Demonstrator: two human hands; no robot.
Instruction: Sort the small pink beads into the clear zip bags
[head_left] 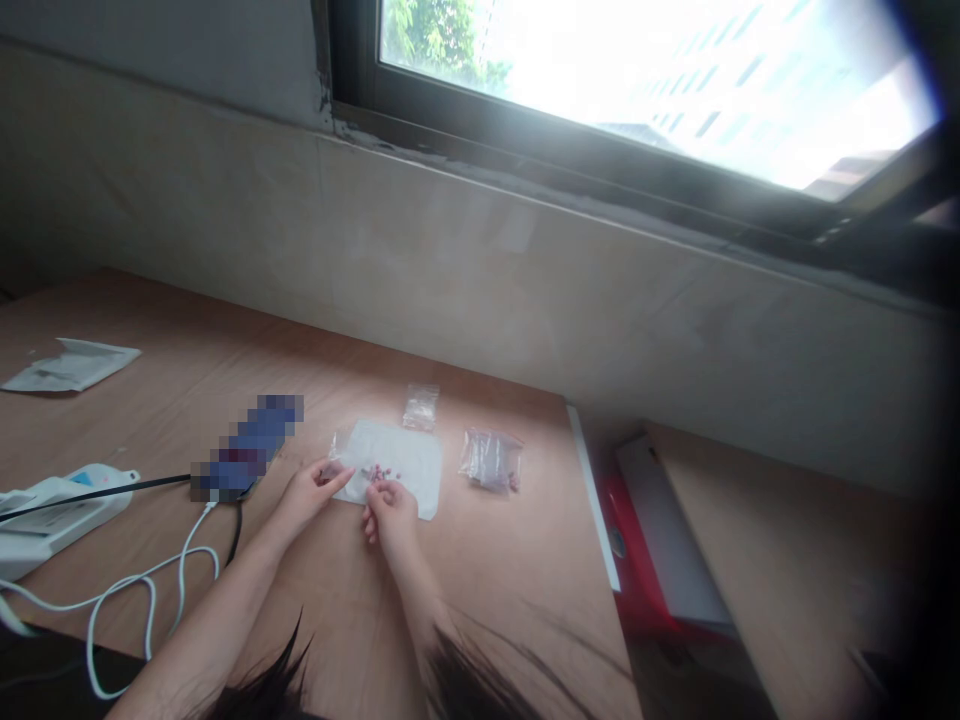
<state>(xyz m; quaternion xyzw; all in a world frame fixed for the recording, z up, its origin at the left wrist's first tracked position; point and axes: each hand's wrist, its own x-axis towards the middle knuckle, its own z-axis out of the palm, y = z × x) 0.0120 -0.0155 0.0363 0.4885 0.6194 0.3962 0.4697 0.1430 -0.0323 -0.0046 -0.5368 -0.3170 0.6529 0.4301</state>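
A white sheet (397,465) lies on the wooden table (480,420), with a small heap of pink pieces (379,474) near its left middle. My left hand (307,500) reaches its left edge, with thumb and forefinger pinching a small pinkish item (328,472). My right hand (391,520) sits just below the heap, fingertips bunched against it. Whether those fingers hold a piece is hidden. Beyond the sheet lies a small empty-looking clear bag (420,407). To its right, a clear bag of pink pieces (491,460) rests on the wood.
Left of my hands are a pixelated blue object (247,450), a white power strip (60,510) with black and white cables (150,590), and a paper packet (71,365). A concrete wall and window stand behind the table. A red folder (637,560) lies beyond its right edge.
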